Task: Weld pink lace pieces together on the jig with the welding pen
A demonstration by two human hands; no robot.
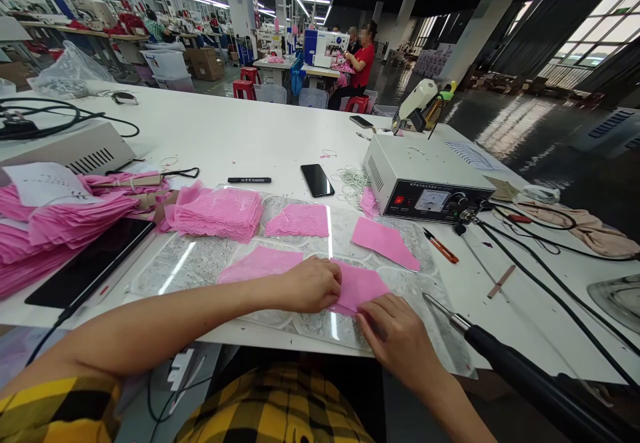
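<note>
My left hand point(313, 284) lies curled, knuckles up, on a pink fabric piece point(361, 285), fingers pressed to its left edge. My right hand point(395, 335) pinches the same piece at its lower corner. The piece rests on a clear plastic sheet point(200, 263) over lace on the white table point(240, 136). Another flat pink piece point(260, 264) lies just left of my left hand. More pink pieces point(385, 241) and pink lace point(299, 221) lie further back, beside a stack of pink lace point(220, 211).
A black-handled metal-tipped tool point(505, 357) lies at the right edge, cabled toward a grey control box point(425, 179). A phone point(317, 180), a marker point(249, 180), small orange snips point(440, 245), a dark tablet point(90, 263) and pink stacks point(45, 223) surround the work. A person in red sits far back.
</note>
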